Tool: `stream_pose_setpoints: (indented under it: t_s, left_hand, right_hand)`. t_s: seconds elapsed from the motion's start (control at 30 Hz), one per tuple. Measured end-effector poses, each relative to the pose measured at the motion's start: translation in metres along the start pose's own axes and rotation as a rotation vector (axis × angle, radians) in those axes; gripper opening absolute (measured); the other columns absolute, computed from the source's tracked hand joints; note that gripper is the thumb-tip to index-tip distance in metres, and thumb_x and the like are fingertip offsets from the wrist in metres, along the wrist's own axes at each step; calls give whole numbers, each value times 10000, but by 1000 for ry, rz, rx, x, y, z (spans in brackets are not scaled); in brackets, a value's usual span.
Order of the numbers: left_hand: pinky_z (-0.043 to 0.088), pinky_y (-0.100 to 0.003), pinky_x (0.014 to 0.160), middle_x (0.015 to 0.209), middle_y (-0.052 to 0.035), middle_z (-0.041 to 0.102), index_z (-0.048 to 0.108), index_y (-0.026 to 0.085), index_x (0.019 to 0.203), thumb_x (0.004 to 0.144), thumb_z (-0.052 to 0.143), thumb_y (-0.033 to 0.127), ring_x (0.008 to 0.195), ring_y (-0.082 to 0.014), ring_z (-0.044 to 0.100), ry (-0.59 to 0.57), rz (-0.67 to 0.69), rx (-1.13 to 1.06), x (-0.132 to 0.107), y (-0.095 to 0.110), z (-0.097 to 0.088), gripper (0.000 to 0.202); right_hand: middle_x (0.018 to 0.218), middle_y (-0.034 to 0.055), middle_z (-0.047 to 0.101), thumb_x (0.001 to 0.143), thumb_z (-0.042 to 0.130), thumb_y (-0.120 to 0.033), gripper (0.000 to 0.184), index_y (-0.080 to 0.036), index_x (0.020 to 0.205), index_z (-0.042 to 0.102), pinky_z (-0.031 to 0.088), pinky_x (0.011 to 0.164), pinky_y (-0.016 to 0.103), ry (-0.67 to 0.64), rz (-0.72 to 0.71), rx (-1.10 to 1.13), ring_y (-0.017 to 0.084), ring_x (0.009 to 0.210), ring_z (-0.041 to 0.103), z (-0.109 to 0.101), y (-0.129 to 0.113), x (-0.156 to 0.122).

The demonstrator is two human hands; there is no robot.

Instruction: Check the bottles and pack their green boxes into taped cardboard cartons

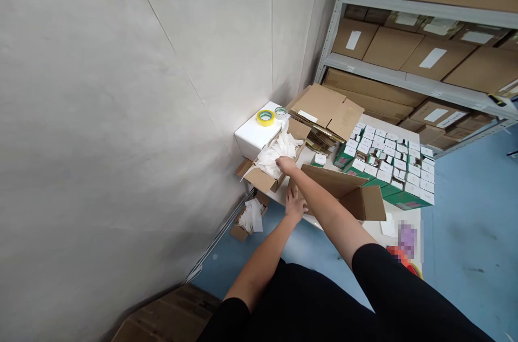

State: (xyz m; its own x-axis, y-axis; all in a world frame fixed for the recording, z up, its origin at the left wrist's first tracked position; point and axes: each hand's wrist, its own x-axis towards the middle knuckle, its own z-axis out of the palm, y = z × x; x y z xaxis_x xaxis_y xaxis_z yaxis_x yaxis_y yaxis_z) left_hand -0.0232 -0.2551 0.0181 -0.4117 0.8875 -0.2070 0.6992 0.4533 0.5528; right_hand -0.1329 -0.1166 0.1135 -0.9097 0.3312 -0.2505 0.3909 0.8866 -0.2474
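My right hand is closed on white packing paper, crumpled strips that fill an open cardboard carton at the table's left end. Lower down, my left hand grips the left end of an open cardboard box, with its thumb and fingers apart on the cardboard. The box stands on the table's near edge with its flaps up, and the part of its inside that shows is bare cardboard. My right forearm crosses in front of this box and hides part of it.
Rows of green-and-white small boxes stand on the white table, with one small box apart. Flattened cartons are stacked behind. Yellow tape lies on a white box. Below is a paper-filled carton; shelving stands behind.
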Motion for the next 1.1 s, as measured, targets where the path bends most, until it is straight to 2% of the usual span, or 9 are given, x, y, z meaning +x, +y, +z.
stream_pose_setpoints:
  t_s: [0.07, 0.17, 0.37, 0.6, 0.7, 0.8, 0.87, 1.0, 1.1]
  left_hand:
    - [216, -645, 1269, 1762, -30, 112, 796, 235, 1058, 837, 810, 296, 1590, -473, 95, 28, -6, 54, -4, 1, -4, 229]
    - [274, -649, 1244, 1768, -5, 62, 806, 234, 1000, 823, 830, 328, 1581, -469, 152, 63, 2, 103, -10, 2, -9, 201]
    - [361, -578, 1215, 1766, -15, 84, 803, 247, 998, 816, 840, 326, 1585, -413, 202, 121, 12, 138, -21, 5, -16, 202]
    - [349, -477, 1250, 1762, -11, 121, 816, 250, 999, 768, 878, 320, 1598, -366, 197, 124, 33, 134, -16, 22, -3, 250]
    - [346, -432, 1255, 1765, -22, 93, 817, 230, 974, 764, 880, 318, 1594, -342, 222, 92, 65, 146, -10, 44, 7, 236]
    - [317, -453, 1268, 1766, -11, 87, 821, 249, 1008, 750, 893, 344, 1600, -362, 192, 45, 68, 170, 0, 70, 16, 284]
    - [277, -492, 1279, 1767, -15, 86, 822, 265, 1033, 722, 914, 381, 1599, -395, 174, 17, 59, 190, 9, 86, 18, 345]
    - [235, -566, 1271, 1768, -39, 90, 802, 289, 1121, 652, 948, 446, 1590, -441, 167, -72, 52, 211, 27, 105, 15, 515]
    - [289, -567, 1242, 1751, -67, 175, 763, 300, 1225, 647, 929, 518, 1566, -444, 242, -116, 60, 199, 42, 108, 4, 639]
  right_hand:
    - [1218, 130, 709, 989, 514, -169, 264, -196, 1151, 721, 475, 918, 336, 58, 0, 18, 265, 1092, 645, -10, 5, -12]
    - [1217, 101, 719, 1012, 493, -221, 267, -224, 1185, 696, 468, 905, 326, 193, -7, 86, 259, 1090, 644, -28, 18, -40]
    - [1129, 79, 766, 1038, 462, -293, 264, -243, 1191, 671, 463, 822, 303, 422, 70, 201, 261, 1002, 681, -47, 70, -139]
    - [1056, 89, 782, 1011, 484, -334, 272, -241, 1141, 704, 497, 832, 315, 655, 326, 314, 271, 982, 717, -13, 154, -275]
    - [1128, 77, 773, 970, 564, -326, 282, -262, 1212, 695, 528, 869, 334, 593, 416, 368, 271, 1034, 722, 11, 180, -313]
    - [1404, 102, 662, 871, 717, -307, 502, -270, 1366, 640, 547, 963, 377, 430, 442, 425, 284, 1168, 693, 29, 198, -335]
    - [1541, 124, 547, 850, 750, -310, 592, -260, 1423, 613, 528, 1048, 411, 395, 449, 458, 296, 1282, 640, 36, 208, -344]
    - [1503, 125, 589, 918, 686, -408, 513, -253, 1404, 642, 476, 1142, 475, 518, 443, 619, 297, 1370, 580, 33, 224, -354]
    - [1432, 101, 656, 947, 631, -521, 505, -280, 1391, 654, 487, 1134, 490, 624, 405, 854, 287, 1346, 603, 20, 227, -350]
